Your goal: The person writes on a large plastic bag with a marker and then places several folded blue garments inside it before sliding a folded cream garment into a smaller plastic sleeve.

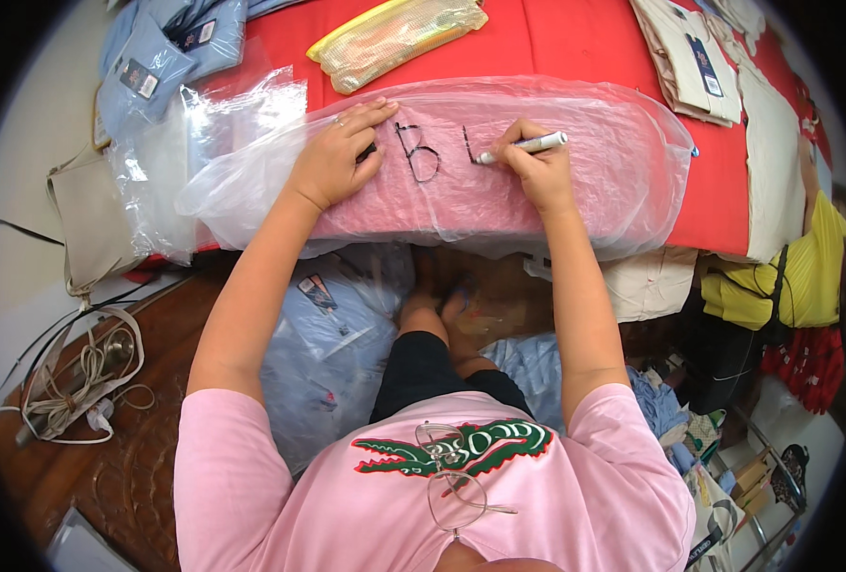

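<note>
Between the left hand (342, 148) and the right hand (537, 162), a low passage is left over the flat bag (623, 162); on its right it is closed off by the right hand and the marker (542, 142). Behind the bag, a broad bare stretch of desk (575, 48) is bounded by the pouch (394, 43) and the beige clothes (694, 67). A narrower red strip is left beyond the bag's right end. Leftward, the way is cluttered by loose clear plastic (156, 181) and blue shirts (142, 81). Below the desk, room is taken up by bagged shirts (327, 353).
</note>
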`<action>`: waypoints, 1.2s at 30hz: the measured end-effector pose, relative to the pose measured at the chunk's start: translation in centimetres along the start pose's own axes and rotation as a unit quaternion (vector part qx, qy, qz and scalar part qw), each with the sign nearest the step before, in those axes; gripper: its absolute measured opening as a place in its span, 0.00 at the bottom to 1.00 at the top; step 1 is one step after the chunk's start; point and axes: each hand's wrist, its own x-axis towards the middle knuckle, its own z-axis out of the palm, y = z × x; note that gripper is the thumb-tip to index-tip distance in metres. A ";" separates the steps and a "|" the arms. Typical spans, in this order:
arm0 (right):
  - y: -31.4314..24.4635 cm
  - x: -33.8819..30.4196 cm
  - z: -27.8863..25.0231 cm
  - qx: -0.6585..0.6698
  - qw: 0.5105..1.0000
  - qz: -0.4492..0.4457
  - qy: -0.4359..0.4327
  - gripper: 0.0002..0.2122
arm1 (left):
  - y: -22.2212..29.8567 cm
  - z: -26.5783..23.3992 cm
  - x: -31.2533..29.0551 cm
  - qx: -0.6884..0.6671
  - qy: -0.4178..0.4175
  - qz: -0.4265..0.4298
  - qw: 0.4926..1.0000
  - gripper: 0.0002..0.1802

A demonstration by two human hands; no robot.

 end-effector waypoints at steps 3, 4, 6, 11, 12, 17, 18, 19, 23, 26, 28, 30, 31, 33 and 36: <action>-0.5 -0.4 -0.1 0.047 0.999 0.007 -0.012 0.03 | 0.1 -0.1 0.0 -0.001 -0.002 0.001 1.000 0.07; -0.9 -0.3 0.3 0.057 0.998 0.011 0.020 0.02 | 0.2 -0.1 0.0 0.000 -0.001 0.000 1.000 0.07; -1.4 0.0 1.3 0.032 0.997 0.011 0.064 0.01 | 0.3 -0.1 0.1 -0.002 0.002 0.003 1.000 0.07; -0.3 0.0 -0.6 0.041 0.999 -0.024 0.009 0.04 | 0.3 -0.1 0.2 0.005 0.006 0.005 1.000 0.07; 0.1 -0.3 -1.4 0.042 0.999 -0.020 0.001 0.05 | 0.4 -0.2 0.3 0.002 0.004 0.005 1.000 0.07; -0.5 -0.4 -1.2 0.032 0.998 -0.010 0.050 0.06 | 0.4 0.1 0.3 -0.005 0.004 0.000 1.000 0.07; -1.2 -0.2 -0.5 0.028 0.997 -0.014 0.076 0.05 | 0.3 0.0 0.3 -0.004 0.001 -0.003 1.000 0.07; -1.9 0.0 0.2 0.023 0.994 -0.017 0.102 0.05 | 0.3 0.0 0.3 -0.003 -0.003 -0.005 1.000 0.07; -0.6 -0.2 -1.2 0.080 0.987 -0.038 0.132 0.04 | 0.5 -0.1 0.5 -0.002 -0.002 -0.001 1.000 0.08; -0.4 -0.1 -1.6 0.023 0.986 -0.028 0.162 0.04 | 0.6 -0.2 0.5 -0.003 0.001 0.001 1.000 0.08; 0.0 -0.5 -2.5 0.001 0.994 -0.023 0.108 0.04 | 0.7 -0.2 0.6 0.000 0.001 0.003 1.000 0.08; 0.2 -0.8 -3.0 0.006 0.998 -0.026 0.064 0.04 | 0.5 -0.1 0.5 -0.005 -0.002 0.001 1.000 0.07; 0.3 -1.1 -3.1 0.020 0.998 -0.030 0.047 0.04 | 0.4 -0.1 0.4 -0.007 -0.004 0.000 1.000 0.07; 0.3 -1.4 -3.1 0.041 0.998 -0.039 0.041 0.04 | 0.5 -0.1 0.5 -0.009 -0.001 0.000 1.000 0.07; -0.5 -1.0 -2.3 0.033 0.994 -0.042 0.091 0.04 | 0.6 -0.1 0.6 -0.007 0.001 0.001 1.000 0.07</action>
